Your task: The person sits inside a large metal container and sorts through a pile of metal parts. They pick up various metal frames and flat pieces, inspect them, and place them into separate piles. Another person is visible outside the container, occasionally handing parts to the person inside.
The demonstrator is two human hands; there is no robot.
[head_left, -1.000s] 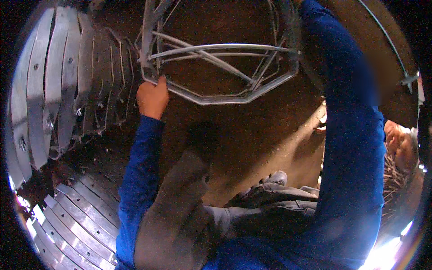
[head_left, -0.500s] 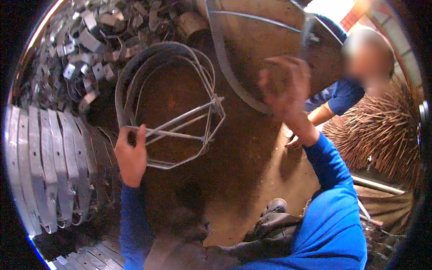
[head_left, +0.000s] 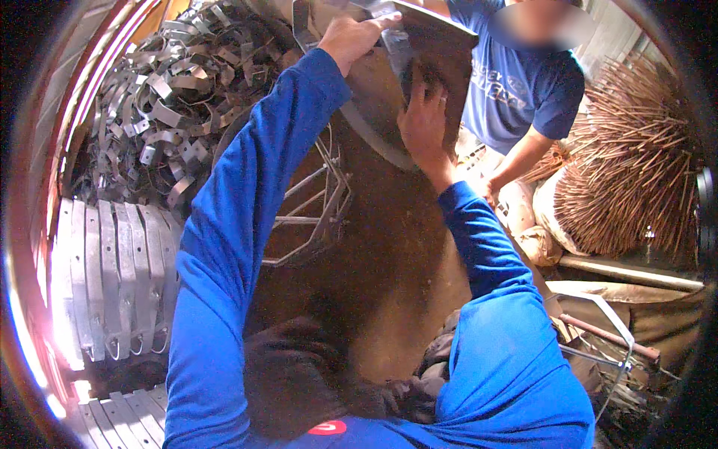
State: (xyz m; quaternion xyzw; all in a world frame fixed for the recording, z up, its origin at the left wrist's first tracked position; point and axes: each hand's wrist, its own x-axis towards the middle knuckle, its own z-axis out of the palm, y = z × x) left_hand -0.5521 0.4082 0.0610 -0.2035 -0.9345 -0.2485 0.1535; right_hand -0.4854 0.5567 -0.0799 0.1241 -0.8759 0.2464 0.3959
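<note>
At the top of the view my left hand [head_left: 353,41] reaches far forward, its thumb and fingers closed on the upper part of a grey metal frame [head_left: 393,45]. My right hand [head_left: 428,123] is just nearer and to the right. Its fingers stretch upward, apart, against the dark flat side of that frame; whether they press on it I cannot tell. A curved grey metal band [head_left: 374,138] runs below the frame, left of my right hand. Under my left forearm lie several hoop-shaped metal frames with crossbars [head_left: 318,202], partly hidden by my sleeve.
A heap of bent metal brackets [head_left: 168,112] fills the back left. Stacked grey metal strips [head_left: 116,277] stand at the left. A co-worker in a blue shirt [head_left: 516,90] is at the back right, beside a large bundle of thin rusty rods [head_left: 636,172]. A bent metal bar [head_left: 621,329] lies lower right.
My left hand has let go of the hoop frames and moved up and right to the grey metal frame. My right hand has shifted slightly left. The co-worker appears farther left in view.
</note>
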